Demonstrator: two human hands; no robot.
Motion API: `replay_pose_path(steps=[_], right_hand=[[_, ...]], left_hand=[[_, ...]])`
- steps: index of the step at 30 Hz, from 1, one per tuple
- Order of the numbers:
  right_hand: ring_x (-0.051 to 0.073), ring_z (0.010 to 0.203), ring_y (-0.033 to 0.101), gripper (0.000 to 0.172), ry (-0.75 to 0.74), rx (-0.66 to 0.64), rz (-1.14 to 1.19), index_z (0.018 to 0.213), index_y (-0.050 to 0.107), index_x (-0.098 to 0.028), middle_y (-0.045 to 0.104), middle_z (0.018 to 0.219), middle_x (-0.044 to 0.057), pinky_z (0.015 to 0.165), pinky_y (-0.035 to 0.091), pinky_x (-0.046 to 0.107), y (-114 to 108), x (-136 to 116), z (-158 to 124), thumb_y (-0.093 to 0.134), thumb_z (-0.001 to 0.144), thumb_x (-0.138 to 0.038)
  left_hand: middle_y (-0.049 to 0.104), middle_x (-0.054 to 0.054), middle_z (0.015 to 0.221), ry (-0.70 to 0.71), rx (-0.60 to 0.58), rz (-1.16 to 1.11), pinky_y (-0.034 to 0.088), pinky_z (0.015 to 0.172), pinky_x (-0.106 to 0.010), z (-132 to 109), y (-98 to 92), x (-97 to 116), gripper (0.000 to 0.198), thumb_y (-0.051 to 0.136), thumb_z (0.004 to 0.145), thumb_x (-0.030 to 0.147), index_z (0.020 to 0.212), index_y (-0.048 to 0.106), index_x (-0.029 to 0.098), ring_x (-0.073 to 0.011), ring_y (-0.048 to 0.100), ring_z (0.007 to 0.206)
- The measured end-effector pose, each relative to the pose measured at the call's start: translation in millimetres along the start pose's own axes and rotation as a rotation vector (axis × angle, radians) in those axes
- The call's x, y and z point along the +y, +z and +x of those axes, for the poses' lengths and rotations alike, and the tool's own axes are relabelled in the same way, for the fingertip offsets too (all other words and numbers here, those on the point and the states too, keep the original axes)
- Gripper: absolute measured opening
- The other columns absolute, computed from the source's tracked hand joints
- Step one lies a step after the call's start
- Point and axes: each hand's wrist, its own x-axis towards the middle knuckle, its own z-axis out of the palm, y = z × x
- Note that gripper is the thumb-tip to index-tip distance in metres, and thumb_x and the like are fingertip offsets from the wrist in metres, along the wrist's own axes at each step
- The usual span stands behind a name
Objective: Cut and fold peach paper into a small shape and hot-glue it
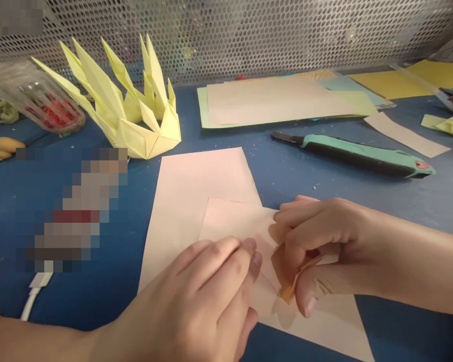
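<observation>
Your left hand (207, 296), fingers extended, rests on a pale sheet (226, 216) while your right hand (320, 231) pinches folded paper (288, 293).

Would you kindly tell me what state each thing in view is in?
Left hand: laid on the upper sheet
Right hand: pinching a bit of paper
Upper sheet: lying partly over the lower sheet
Lower sheet: flat, partly covered
Cutter knife: lying down, blade exposed
Yellow paper model: folded, standing, points up
Paper stack: lying flat, layered
Clear jar: holding red pieces
</observation>
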Motion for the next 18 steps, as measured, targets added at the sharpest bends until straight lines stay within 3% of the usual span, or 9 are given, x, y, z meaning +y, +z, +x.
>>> replay_pose_path(steps=[3,9,15,18], right_hand=[[0.014,0.078,0.062,0.015,0.061,0.056,0.007,0.075,0.077,-0.031,0.071,0.073,-0.005,0.069,0.047,0.025,5.4,-3.3,0.0,0.077,0.089,-0.037],[0.018,0.069,0.062,0.017,0.125,0.282,-0.027,0.070,0.069,-0.026,0.073,0.066,-0.003,0.066,0.045,0.032,22.0,-10.3,2.1,0.074,0.085,-0.033],[0.017,0.068,0.065,0.021,0.189,0.297,0.023,0.070,0.070,-0.023,0.071,0.070,0.001,0.061,0.045,0.029,24.2,-11.3,1.1,0.075,0.082,-0.038],[0.017,0.070,0.067,0.018,0.250,0.281,0.055,0.069,0.072,-0.024,0.069,0.072,0.001,0.060,0.047,0.027,22.6,-11.5,0.7,0.078,0.078,-0.037]], left_hand=[[0.074,-0.019,0.126,0.018,0.006,0.029,0.060,0.100,-0.041,1.4,-6.8,3.3,0.028,0.050,0.099,0.009,0.104,0.077,0.008,-0.0293,0.071,0.116],[0.073,-0.016,0.129,0.007,0.008,0.078,0.059,0.100,-0.038,-0.9,-8.0,4.0,0.032,0.045,0.103,0.009,0.117,0.074,0.007,-0.0267,0.070,0.119],[0.071,-0.015,0.134,0.031,-0.029,0.127,0.060,0.096,-0.041,-4.5,-1.1,1.3,0.034,0.042,0.105,0.011,0.126,0.070,0.008,-0.0279,0.069,0.121],[0.074,-0.013,0.127,0.040,0.134,0.178,0.061,0.090,-0.038,-2.9,3.3,0.6,0.038,0.037,0.107,0.012,0.125,0.070,0.008,-0.0258,0.072,0.114]])
